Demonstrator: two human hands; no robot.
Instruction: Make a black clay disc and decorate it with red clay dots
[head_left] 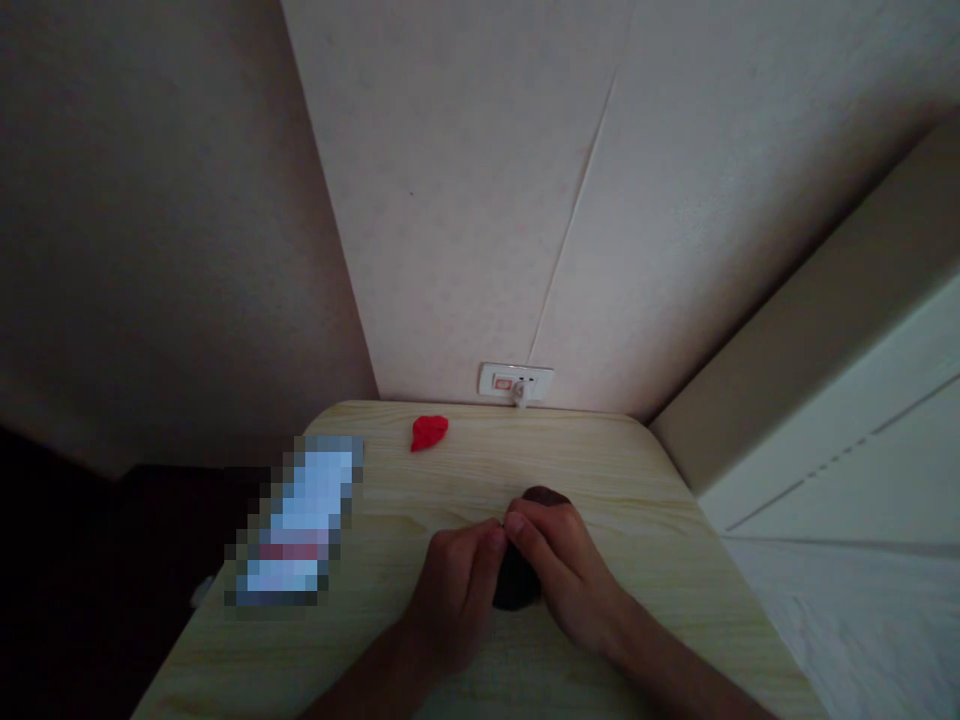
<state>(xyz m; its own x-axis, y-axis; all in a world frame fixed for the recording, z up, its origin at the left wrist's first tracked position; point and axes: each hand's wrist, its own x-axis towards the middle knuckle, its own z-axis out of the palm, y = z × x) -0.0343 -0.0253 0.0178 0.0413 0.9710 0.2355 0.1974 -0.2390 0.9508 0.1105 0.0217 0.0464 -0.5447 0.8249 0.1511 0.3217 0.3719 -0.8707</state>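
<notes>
On either side of the dark lump, both hands are closed in narrow grips, thumbs and fingers bent onto it. The left hand pinches it from the left, while the right hand holds it from the right, with a bit of the lump showing beyond the knuckles. Beneath the lump lies the pale wood-grain tabletop. Beyond it and to the left sits a small red piece, well apart from both hands. Farther left of the lump, near the table's edge, is a flat, bright object (pixelated, so its details cannot be read). Straight beyond the lump, low on the pale wall, is a white socket panel with a plug in it.
</notes>
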